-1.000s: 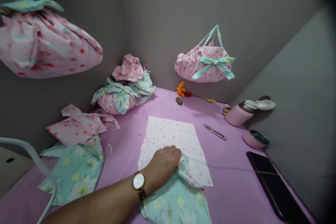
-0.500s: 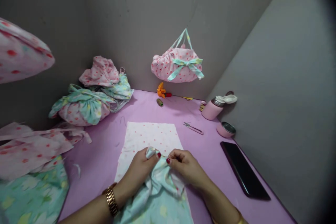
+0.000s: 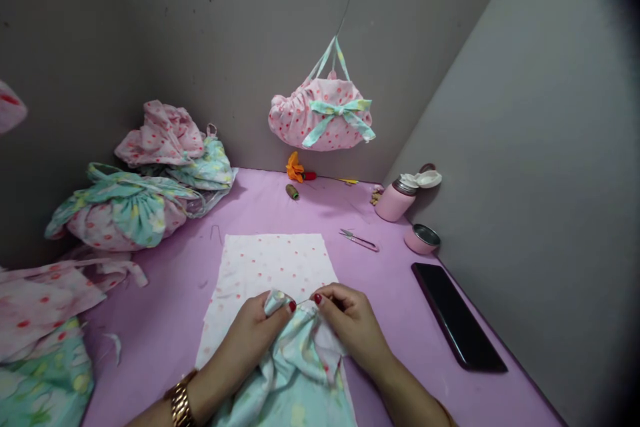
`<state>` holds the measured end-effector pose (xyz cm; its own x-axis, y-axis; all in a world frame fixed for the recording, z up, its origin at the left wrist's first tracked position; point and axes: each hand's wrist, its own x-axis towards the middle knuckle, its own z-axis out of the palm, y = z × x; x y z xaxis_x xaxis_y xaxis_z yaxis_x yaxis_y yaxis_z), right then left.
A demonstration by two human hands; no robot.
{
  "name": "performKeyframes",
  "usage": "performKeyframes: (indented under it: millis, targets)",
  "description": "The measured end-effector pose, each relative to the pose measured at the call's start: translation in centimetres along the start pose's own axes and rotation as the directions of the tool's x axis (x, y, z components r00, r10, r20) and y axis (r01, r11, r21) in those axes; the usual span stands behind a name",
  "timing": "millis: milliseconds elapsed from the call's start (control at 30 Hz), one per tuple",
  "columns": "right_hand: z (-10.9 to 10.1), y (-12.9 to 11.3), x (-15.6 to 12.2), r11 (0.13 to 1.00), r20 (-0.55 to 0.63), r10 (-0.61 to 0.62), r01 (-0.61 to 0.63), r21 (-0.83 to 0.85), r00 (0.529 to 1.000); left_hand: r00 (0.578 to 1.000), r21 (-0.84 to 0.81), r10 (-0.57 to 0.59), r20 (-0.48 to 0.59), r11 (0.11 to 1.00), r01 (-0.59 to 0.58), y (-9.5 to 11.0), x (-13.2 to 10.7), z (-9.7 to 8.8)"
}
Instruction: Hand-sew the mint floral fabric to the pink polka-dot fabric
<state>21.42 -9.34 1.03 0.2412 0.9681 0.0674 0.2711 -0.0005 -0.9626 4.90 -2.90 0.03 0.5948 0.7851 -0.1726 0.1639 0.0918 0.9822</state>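
Observation:
Mint-green floral cloth [image 3: 295, 353] is bunched up in front of me, with a pale dotted piece of fabric along its edge. My left hand [image 3: 260, 323] pinches a fold of this cloth between thumb and fingers. Close beside it, my right hand [image 3: 347, 320] is closed in a pinch on a thin sewing needle [image 3: 305, 301], whose fine length shows between my two thumbs at the cloth's edge. Any thread on it is too fine to make out. Beneath lies a flat white fabric piece with red dots [image 3: 275, 263].
Thread snips [image 3: 359, 241], a thread spool [image 3: 292, 191], a black phone [image 3: 457, 317], a pink bottle [image 3: 395, 201] and a pink cup [image 3: 421, 240] lie on the purple tabletop [image 3: 165, 320]. Cloth bundles [image 3: 125, 210] fill the left; a dotted pouch [image 3: 323, 117] hangs at the back.
My right hand has shifted slightly away from the left at the cloth's edge, and more of the thin needle shows between them. The whole view has turned a little to the right.

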Motion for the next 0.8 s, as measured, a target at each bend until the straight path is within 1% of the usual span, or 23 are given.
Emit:
performKeyframes:
  millis: [100,200,367,467,567,633,667,700,733,767,800]
  targets:
    - [-0.1,-0.5,-0.2,0.998,-0.072,-0.056,0.054,-0.029,0.996,1.0,0.018,0.006,0.01,1.0,-0.007,-0.1,0.0,0.0]
    - [-0.3,-0.4,-0.3,0.996,-0.12,-0.076,0.07,-0.049,0.99,1.0,0.006,-0.012,0.019,1.0,0.012,-0.1,0.0,0.0]
    - [-0.9,0.1,-0.4,0.999,-0.18,0.002,0.004,0.032,0.984,1.0,0.021,0.004,-0.006,1.0,-0.004,0.2,-0.2,0.0]
    - [-0.9,0.2,-0.4,0.998,-0.184,0.023,-0.013,0.056,0.983,1.0,0.007,0.004,0.002,1.0,-0.004,0.3,-0.3,0.0]
    - [-1.1,0.2,-0.2,0.995,-0.158,0.055,-0.041,0.092,0.986,1.0,0.009,-0.011,0.023,1.0,0.011,0.4,-0.3,0.0]
    - [-1.5,0.1,0.0,0.99,-0.183,0.067,-0.043,0.134,0.981,1.0,0.015,-0.012,0.002,1.0,0.012,0.5,-0.3,-0.1]
    - [-1.9,-0.2,0.1,0.986,-0.233,0.065,-0.027,0.163,0.97,1.0,0.014,-0.009,-0.023,1.0,0.01,0.5,-0.4,-0.1]
    - [-2.5,-0.5,0.2,0.981,-0.312,0.055,0.007,0.195,0.948,0.999,0.008,-0.006,-0.054,1.0,0.006,0.5,-0.4,-0.2]
    - [-3.2,-1.0,0.2,0.972,-0.41,0.037,0.063,0.228,0.911,0.997,-0.002,-0.003,-0.082,1.0,0.003,0.6,-0.4,-0.2]
    - [-4.0,-1.6,0.2,0.958,-0.512,0.008,0.14,0.251,0.859,0.995,-0.012,-0.001,-0.103,1.0,0.0,0.6,-0.4,-0.3]
    - [-5.0,-2.3,0.0,0.938,-0.605,-0.026,0.229,0.261,0.796,0.993,-0.019,0.0,-0.119,1.0,-0.003,0.6,-0.4,-0.3]
